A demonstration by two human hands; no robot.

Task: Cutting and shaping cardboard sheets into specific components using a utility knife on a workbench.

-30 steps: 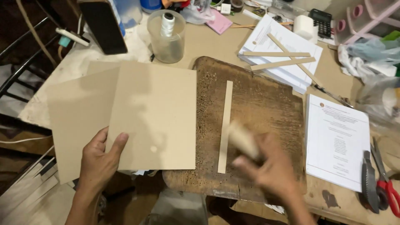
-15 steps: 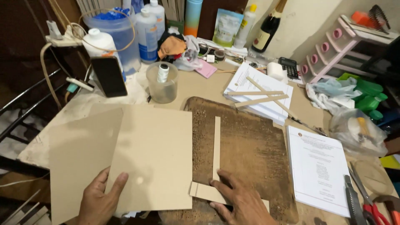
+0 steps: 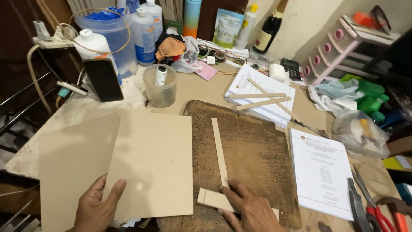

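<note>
While hands pin strip

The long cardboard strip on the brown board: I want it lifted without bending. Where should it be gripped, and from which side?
Pinch the long cardboard strip near its middle, across its narrow width, coming from above. It lies flat on the brown board, its near end beside the right hand, so probably an edge must be raised first.

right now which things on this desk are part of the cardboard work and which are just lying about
In hand:
- left hand on the cardboard sheet
- right hand pressing a short cardboard strip
- long cardboard strip
- worn wooden board

Lying about:
- plastic cup
- phone
- printed paper stack
- calculator
- red-handled scissors
- bottles
</note>
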